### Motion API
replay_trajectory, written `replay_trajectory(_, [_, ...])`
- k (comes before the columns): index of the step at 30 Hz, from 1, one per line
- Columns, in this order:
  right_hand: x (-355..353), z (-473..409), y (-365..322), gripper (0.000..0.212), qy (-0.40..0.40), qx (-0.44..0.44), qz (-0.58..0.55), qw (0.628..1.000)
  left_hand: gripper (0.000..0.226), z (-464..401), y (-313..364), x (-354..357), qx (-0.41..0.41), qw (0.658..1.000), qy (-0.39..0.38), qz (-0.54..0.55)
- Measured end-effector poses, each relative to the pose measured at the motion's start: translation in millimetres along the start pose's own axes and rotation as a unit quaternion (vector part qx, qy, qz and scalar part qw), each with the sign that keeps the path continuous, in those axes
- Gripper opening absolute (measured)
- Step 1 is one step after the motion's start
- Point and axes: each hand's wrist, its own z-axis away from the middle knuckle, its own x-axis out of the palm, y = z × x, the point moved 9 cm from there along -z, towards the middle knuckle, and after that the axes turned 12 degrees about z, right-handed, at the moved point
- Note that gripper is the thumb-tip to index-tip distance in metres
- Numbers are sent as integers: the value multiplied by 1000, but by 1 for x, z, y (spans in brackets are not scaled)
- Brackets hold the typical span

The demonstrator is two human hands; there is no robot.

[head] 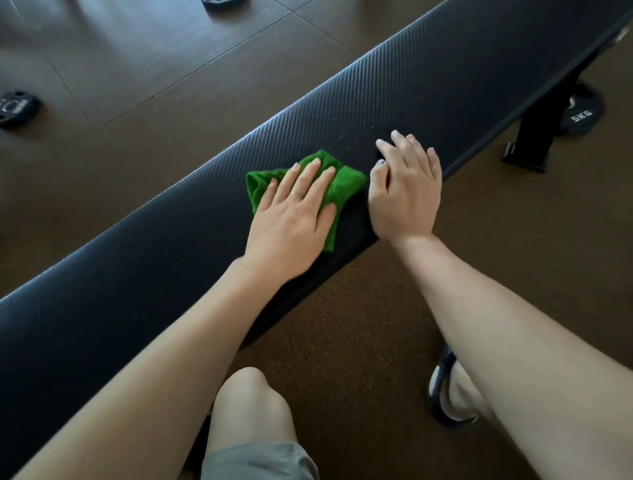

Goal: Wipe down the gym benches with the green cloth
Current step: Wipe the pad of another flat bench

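A long black padded gym bench (428, 78) runs diagonally from the lower left to the upper right. A folded green cloth (346, 181) lies on its top near the middle. My left hand (294, 212) presses flat on the cloth with straight fingers spread. My right hand (406, 192) rests flat on the bench pad just right of the cloth, near the front edge, and holds nothing. Small droplets or specks show on the pad beyond the hands.
A black bench leg (534, 137) stands at the right, with a 5 kg weight plate (582, 113) on the floor behind it. Two more plates lie on the brown floor: a plate at far left (17, 109) and another at top (219, 4). My knee (250, 407) and shoe (445, 387) are below.
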Motion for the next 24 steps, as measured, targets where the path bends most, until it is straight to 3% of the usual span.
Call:
replay_trajectory(4, [-5, 2, 4, 51, 36, 19, -23, 999, 59, -36, 8, 2, -17, 1000, -12, 11])
replay_trajectory(8, [-3, 3, 1, 56, 11, 2, -17, 1000, 61, 44, 26, 7, 39, 999, 7, 0])
replay_trajectory(12, [1, -1, -1, 55, -32, -2, -5, 999, 65, 115, 24, 16, 105, 990, 30, -88])
replay_trajectory(19, [1, 0, -3, 53, -57, -12, 15, 998, 80, 156, -4, 11, 124, 981, 68, -130])
replay_trajectory(24, [2, -1, -5, 51, -53, -16, 34, 998, 74, 150, -6, 5, 115, 983, 77, -124])
